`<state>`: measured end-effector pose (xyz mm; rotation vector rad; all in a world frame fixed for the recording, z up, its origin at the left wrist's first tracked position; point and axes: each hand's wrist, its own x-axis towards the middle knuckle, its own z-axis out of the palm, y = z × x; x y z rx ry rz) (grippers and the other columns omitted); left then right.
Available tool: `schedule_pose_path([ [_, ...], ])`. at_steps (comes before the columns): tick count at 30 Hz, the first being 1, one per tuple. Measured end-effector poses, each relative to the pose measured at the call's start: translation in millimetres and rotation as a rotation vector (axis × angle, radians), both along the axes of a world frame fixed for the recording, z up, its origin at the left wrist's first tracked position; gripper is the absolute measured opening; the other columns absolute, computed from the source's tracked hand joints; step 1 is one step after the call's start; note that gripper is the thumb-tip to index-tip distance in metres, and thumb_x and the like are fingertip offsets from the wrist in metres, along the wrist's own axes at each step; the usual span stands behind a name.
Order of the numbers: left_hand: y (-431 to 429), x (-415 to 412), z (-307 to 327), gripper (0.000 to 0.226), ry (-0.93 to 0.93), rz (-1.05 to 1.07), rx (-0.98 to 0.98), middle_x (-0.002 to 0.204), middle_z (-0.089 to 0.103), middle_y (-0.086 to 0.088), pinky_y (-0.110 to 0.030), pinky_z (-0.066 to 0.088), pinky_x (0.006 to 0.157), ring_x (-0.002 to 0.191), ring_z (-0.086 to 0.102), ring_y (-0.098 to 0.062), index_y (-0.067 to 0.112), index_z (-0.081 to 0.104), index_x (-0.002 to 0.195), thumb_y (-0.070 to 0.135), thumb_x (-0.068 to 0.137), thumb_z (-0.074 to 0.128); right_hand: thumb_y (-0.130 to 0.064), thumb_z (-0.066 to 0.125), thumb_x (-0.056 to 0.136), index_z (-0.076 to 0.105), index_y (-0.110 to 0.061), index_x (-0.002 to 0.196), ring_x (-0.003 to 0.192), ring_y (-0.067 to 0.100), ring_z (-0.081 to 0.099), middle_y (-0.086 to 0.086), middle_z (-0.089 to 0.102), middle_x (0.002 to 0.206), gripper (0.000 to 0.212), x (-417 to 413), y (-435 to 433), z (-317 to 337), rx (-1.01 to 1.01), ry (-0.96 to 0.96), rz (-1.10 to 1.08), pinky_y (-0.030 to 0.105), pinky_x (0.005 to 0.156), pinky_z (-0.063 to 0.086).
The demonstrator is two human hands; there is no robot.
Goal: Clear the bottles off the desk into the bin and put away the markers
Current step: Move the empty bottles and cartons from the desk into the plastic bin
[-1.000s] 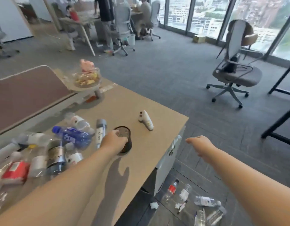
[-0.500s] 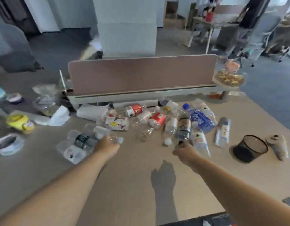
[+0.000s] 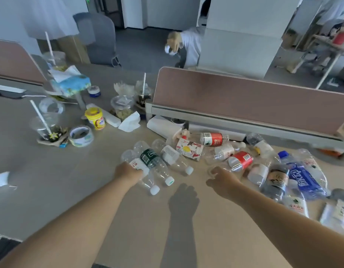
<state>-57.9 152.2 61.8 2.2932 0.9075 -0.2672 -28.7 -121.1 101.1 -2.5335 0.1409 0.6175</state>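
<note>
- Bottles: most are on the desk [image 3: 57, 186], lying in a loose heap from mid-desk to the right edge. We count well over ten, so clearing looks barely begun.
- Near group: three clear bottles side by side, one w/ a green label [image 3: 149, 156], caps toward us.
- Right group: red-label bottles [image 3: 240, 159], a blue-label bottle [image 3: 300, 176], a dark-label one, plus a small carton [image 3: 189, 149] mixed in.
- Our left hand [image 3: 128, 172] rests on the leftmost clear bottle [image 3: 137, 165], fingers curled over it; looks like a grip, but we can't tell if it's closed.
- Our right hand [image 3: 223, 180] hovers near the red-label bottles, fingers loosely bent, holding nothing.
- Bin: not in view. Markers: none we can pick out.
- Further out: cups w/ straws, a tape roll [image 3: 81, 136], a yellow tub [image 3: 95, 118], tissues, and the divider panel [image 3: 244, 101] behind the heap.
- Left to do, in our judgement: nearly all bottles, then markers.
</note>
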Motion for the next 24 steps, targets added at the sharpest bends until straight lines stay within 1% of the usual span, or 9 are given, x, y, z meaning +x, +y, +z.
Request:
schedule_pose_path([
  [3, 3, 12, -8, 0.039, 0.007, 0.168, -0.102, 0.115, 0.066, -0.018, -0.028, 0.044, 0.072, 0.106, 0.063, -0.032, 0.002, 0.062, 0.115, 0.021, 0.081, 0.064, -0.020, 0.058, 0.087, 0.046, -0.014, 0.134, 0.098, 0.028, 0.060, 0.015, 0.056, 0.124, 0.049, 27, 8, 10, 0.056, -0.028, 0.024, 0.034, 0.075, 0.051],
  [5, 0, 21, -17, 0.049, 0.015, 0.274, -0.146, 0.117, 0.065, -0.017, -0.029, 0.046, 0.074, 0.108, 0.063, -0.032, 0.002, 0.058, 0.118, 0.025, 0.077, 0.069, -0.018, 0.058, 0.084, 0.047, -0.015, 0.132, 0.089, 0.029, 0.061, 0.015, 0.060, 0.118, 0.049, 40, 12, 10, 0.097, -0.019, 0.037, 0.039, 0.070, 0.053],
  [9, -15, 21, -53, 0.074, 0.048, 0.452, -0.329, 0.118, 0.060, -0.012, -0.035, 0.055, 0.079, 0.105, 0.061, -0.031, 0.007, 0.050, 0.127, 0.042, 0.067, 0.074, -0.016, 0.058, 0.084, 0.050, -0.017, 0.127, 0.070, 0.022, 0.054, 0.010, 0.058, 0.109, 0.043, 56, 16, -5, 0.113, -0.017, 0.095, 0.032, 0.057, 0.045],
  [11, -31, 13, -67, 0.072, 0.028, 0.527, -0.289, 0.119, 0.058, -0.013, -0.037, 0.056, 0.075, 0.103, 0.062, -0.032, 0.009, 0.049, 0.128, 0.039, 0.067, 0.073, -0.017, 0.059, 0.085, 0.051, -0.018, 0.126, 0.079, 0.021, 0.056, 0.005, 0.054, 0.108, 0.042, 56, 15, -13, 0.067, -0.027, 0.135, 0.028, 0.059, 0.046],
  [14, -50, 7, -75, 0.074, 0.020, 0.474, -0.124, 0.127, 0.050, -0.016, -0.039, 0.052, 0.084, 0.113, 0.057, -0.036, 0.009, 0.039, 0.129, 0.034, 0.069, 0.074, -0.018, 0.059, 0.085, 0.051, -0.019, 0.127, 0.091, 0.022, 0.057, 0.006, 0.053, 0.120, 0.043, 50, 12, -23, -0.032, -0.005, 0.183, 0.025, 0.063, 0.047],
  [17, -45, 3, -70, 0.070, 0.055, 0.508, -0.217, 0.126, 0.052, -0.014, -0.036, 0.054, 0.073, 0.107, 0.061, -0.034, 0.005, 0.039, 0.125, 0.032, 0.070, 0.074, -0.014, 0.058, 0.086, 0.051, -0.016, 0.129, 0.079, 0.018, 0.055, 0.007, 0.053, 0.114, 0.044, 62, 26, -21, -0.054, 0.025, 0.242, 0.022, 0.056, 0.043],
  [20, -32, -14, -69, 0.067, 0.045, 0.574, -0.269, 0.121, 0.056, -0.014, -0.036, 0.056, 0.074, 0.097, 0.065, -0.034, 0.006, 0.043, 0.121, 0.030, 0.067, 0.074, -0.013, 0.056, 0.087, 0.052, -0.012, 0.128, 0.081, 0.020, 0.054, 0.011, 0.056, 0.114, 0.041, 84, 58, -14, -0.051, -0.026, 0.310, 0.023, 0.056, 0.043],
  [22, -26, -32, -70, 0.067, 0.032, 0.554, -0.224, 0.117, 0.056, -0.013, -0.038, 0.057, 0.076, 0.092, 0.065, -0.034, 0.007, 0.044, 0.120, 0.030, 0.063, 0.072, -0.014, 0.053, 0.088, 0.055, -0.009, 0.124, 0.087, 0.024, 0.055, 0.013, 0.059, 0.116, 0.037, 96, 85, -11, -0.049, -0.084, 0.376, 0.028, 0.067, 0.049],
  [24, -15, -47, -66, 0.063, -0.002, 0.553, -0.181, 0.112, 0.057, -0.011, -0.038, 0.057, 0.075, 0.087, 0.064, -0.032, 0.009, 0.046, 0.115, 0.030, 0.060, 0.070, -0.018, 0.051, 0.090, 0.058, -0.004, 0.119, 0.087, 0.023, 0.050, 0.013, 0.060, 0.106, 0.033, 106, 114, -14, -0.060, -0.122, 0.448, 0.033, 0.076, 0.046],
])
